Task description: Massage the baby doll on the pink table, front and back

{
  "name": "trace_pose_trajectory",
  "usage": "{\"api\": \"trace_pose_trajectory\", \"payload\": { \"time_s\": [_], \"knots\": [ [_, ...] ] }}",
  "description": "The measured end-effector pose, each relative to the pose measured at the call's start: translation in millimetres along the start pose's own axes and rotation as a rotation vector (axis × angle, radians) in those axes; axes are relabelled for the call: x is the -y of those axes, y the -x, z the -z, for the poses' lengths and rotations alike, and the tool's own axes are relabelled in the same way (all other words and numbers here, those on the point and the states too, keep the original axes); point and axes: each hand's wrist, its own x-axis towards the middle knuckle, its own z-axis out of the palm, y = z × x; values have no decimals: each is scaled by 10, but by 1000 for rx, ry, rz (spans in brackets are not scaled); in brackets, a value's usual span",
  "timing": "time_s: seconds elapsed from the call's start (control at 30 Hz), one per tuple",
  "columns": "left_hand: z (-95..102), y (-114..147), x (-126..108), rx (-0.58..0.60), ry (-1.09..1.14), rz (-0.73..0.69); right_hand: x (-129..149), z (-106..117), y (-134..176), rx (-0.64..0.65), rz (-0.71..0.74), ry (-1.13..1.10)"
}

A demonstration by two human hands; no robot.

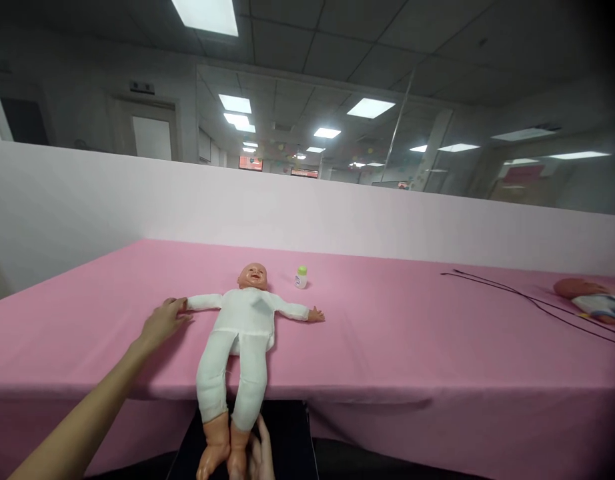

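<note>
On pink cloth (pixel 387 333), smiling doll (pixel 246 319), white-bodied, arms outspread (barefoot)

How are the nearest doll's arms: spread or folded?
Spread: the doll has one arm out to the person's left hand, the other across the pink cloth.

Glossy plastic, matt cloth before you
Your doll (pixel 245 320) pairs a shiny plastic head (pixel 253 275) with matt cloth clothing (pixel 246 308); the tablecloth (pixel 387 340) looks smooth.

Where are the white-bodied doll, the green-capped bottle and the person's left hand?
White-bodied doll (pixel 247 312): head view, on its chest.
Green-capped bottle (pixel 301 281): head view, on its white body.
Left hand (pixel 162 324): head view, on the back of the hand.
</note>
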Motion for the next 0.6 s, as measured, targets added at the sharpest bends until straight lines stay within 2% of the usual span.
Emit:
{"api": "trace_pose_trajectory", "payload": {
  "time_s": [0.1, 0.2, 0.27, 0.33, 0.47, 0.53, 0.6],
  "knots": [
    [-81, -36, 174, -30, -109, -58, 4, -34, 50, -41, 21, -4],
    [-108, -71, 291, -68, -39, -26, 133, -8, 112, -92, 23, 51],
    [-81, -107, 321, -67, 133, 3, 233, 15, 149, -109, 36, 91],
    [-28, -154, 299, -75, 416, 70, 331, 28, 173, -122, 106, 106],
    [31, -232, 104, -191, 1042, 320, 533, 40, 151, -107, 251, 117],
    [-11, -234, -40, -237, 1232, 361, 650, 52, 94, -74, 251, 125],
    [-83, -219, -199, -251, 1293, 354, 794, 58, 8, -38, 268, 128]
  ]
}}
